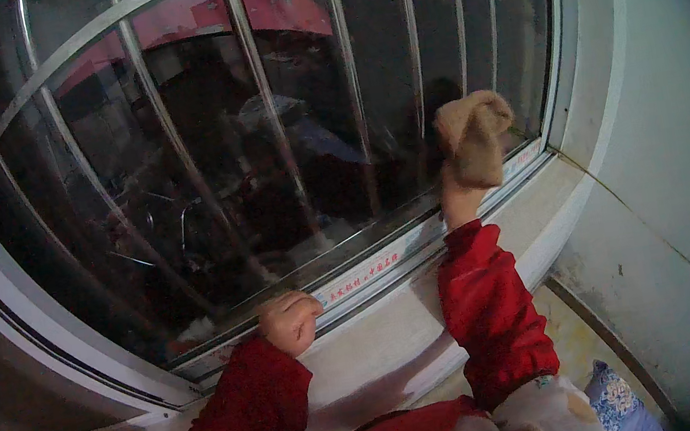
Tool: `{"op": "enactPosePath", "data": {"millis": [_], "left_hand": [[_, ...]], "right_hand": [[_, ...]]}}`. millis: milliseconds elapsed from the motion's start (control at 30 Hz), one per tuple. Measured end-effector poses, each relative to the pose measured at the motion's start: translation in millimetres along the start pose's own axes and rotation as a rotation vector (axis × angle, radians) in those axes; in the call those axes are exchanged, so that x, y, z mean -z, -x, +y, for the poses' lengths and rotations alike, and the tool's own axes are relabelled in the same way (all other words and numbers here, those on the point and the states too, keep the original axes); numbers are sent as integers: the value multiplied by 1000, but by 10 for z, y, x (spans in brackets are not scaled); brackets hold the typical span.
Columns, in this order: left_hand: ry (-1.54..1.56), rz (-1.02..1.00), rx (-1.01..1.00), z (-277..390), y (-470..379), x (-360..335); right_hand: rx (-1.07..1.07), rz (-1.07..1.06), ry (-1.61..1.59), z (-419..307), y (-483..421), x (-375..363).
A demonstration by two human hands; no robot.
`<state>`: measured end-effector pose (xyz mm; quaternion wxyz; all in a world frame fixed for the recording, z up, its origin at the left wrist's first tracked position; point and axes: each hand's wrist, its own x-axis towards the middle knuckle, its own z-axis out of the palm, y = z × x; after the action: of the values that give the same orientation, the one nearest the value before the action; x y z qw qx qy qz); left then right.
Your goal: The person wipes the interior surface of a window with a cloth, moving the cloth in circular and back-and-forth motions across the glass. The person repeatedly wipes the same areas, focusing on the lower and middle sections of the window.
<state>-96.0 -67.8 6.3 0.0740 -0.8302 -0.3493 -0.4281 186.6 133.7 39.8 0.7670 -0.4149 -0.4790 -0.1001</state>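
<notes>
A brown cloth (474, 146) is bunched in my right hand (463, 198), which covers the hand's back and fingers. Hand and cloth are up at the window pane (396, 107), towards its lower right corner. My left hand (292, 320) is curled into a fist on the window's bottom rail (364, 279), left of the middle; its fingertips are hidden. Between the two hands the pale rail bears a strip of red writing. Red sleeves cover both forearms.
Beyond the glass stand metal security bars (267, 106), with dim, unclear things behind them. A ledge (395, 328) runs beneath the window. At right is a pale wall (674, 133) with a thin cable (625, 207). Blue patterned fabric (617, 399) lies at the lower right.
</notes>
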Motion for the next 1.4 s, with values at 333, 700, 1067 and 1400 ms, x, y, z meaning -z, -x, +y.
{"op": "enactPosePath", "data": {"millis": [333,700,1067,1400], "left_hand": [[-170,59,-81,-78,55,-17],[-1,14,-54,32,-49,31],[-7,0,-1,45,7,17],[-6,34,-53,-40,1,-78]], "right_hand": [[998,-625,-445,-968,553,203],[248,-279,-301,-263,-351,-105],[737,-166,-44,-1521,-787,-96],[1358,-917,-186,-900,261,319]]}}
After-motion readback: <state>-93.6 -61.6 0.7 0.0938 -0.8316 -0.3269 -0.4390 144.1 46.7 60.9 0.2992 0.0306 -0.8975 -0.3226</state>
